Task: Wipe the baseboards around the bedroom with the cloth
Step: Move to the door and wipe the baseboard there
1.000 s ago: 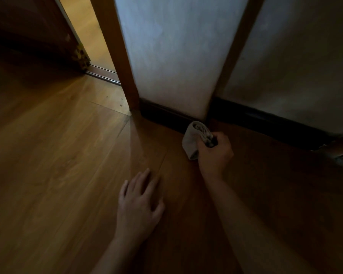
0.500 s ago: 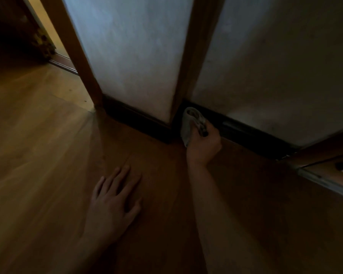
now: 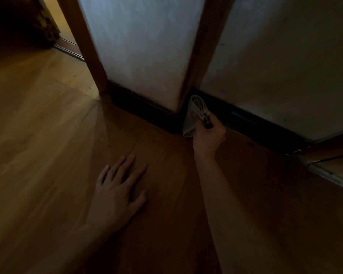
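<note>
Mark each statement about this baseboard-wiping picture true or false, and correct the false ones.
1. The right hand grips a folded cloth. True.
2. The left hand holds a spray bottle. False: it rests flat on the wooden floor, holding nothing.
3. The cloth is low down, at the foot of the wooden post between the wall panels. True.
4. The baseboard is white. False: it is dark.

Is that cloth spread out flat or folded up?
Folded. The cloth shows several stacked layers along its top edge, and the right hand grips it as a thick pad against the dark baseboard at the corner.
</note>
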